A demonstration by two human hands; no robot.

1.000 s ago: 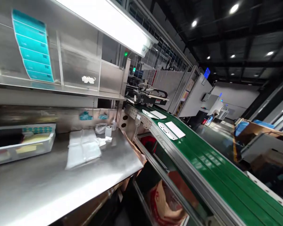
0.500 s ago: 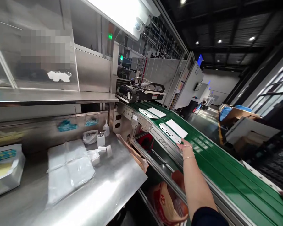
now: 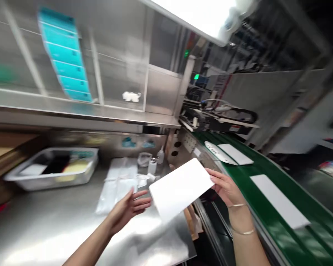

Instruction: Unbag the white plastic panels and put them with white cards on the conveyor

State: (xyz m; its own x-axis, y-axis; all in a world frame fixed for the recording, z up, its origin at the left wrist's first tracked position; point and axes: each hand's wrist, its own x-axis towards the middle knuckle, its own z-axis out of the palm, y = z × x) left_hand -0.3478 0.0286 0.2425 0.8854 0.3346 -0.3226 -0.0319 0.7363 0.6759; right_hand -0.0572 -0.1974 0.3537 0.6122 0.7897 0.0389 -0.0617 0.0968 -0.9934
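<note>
A plain white panel (image 3: 180,188) is tilted in the air over the right end of the steel table (image 3: 80,225). My right hand (image 3: 223,184) grips its right edge, thumb and fingers pinching the corner. Just off the panel's left edge is my left hand (image 3: 133,205), fingers spread and holding nothing; a small gap seems to separate them. On the green conveyor belt (image 3: 246,192) lie a white panel with a row of holes (image 3: 219,153) and a flat white panel (image 3: 235,153) beside it. Closer to me on the belt rests a long white strip (image 3: 279,201).
Clear plastic bags (image 3: 118,181) lie stacked on the table, near a pump bottle (image 3: 152,165) and a squeeze bottle (image 3: 160,155). Farther left sits a white tray (image 3: 55,179). A steel shelf (image 3: 122,117) runs above, and machinery (image 3: 222,118) spans the belt's far end.
My right hand has lifted the holed white panel off the belt and brought it left over the table. My left hand has come into view. The camera has turned left.
</note>
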